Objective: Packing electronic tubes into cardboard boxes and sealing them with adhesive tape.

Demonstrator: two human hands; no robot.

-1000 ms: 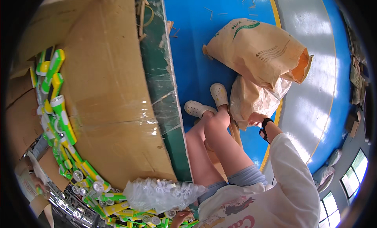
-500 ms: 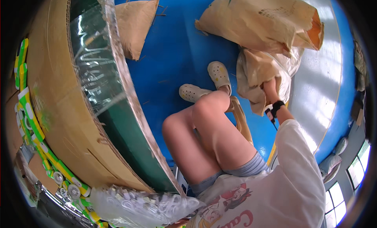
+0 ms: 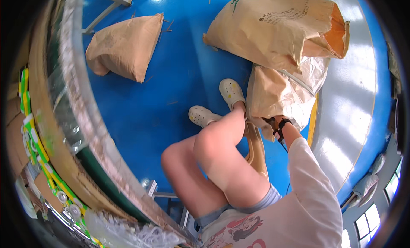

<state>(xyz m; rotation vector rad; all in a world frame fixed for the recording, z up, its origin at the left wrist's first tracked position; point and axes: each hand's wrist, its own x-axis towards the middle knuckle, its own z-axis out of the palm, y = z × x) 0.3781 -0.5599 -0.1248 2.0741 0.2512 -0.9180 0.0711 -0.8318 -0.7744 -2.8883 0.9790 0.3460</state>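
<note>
My right hand (image 3: 278, 119) reaches into the mouth of a crumpled brown paper sack (image 3: 269, 92), and its fingers are hidden inside. On that wrist sits a black strap (image 3: 282, 125) with a small device and a thin cable. The sack stands on the floor to the right of my feet and has a pale, shiny side. Behind it and touching it, a larger paper sack (image 3: 269, 28) lies on its side, its torn mouth facing right. My left hand is out of sight.
A workbench edge (image 3: 92, 102) curves down the left, with a clear plastic bag of small white parts (image 3: 132, 233) at its near end. Another paper sack (image 3: 124, 45) stands on the blue floor (image 3: 179, 64). Beside my leg is a tan curved chair part (image 3: 257, 152).
My view has swung left and the bench edge now looks narrower. My right hand has gone deeper into the sack, whose mouth now covers more of it.
</note>
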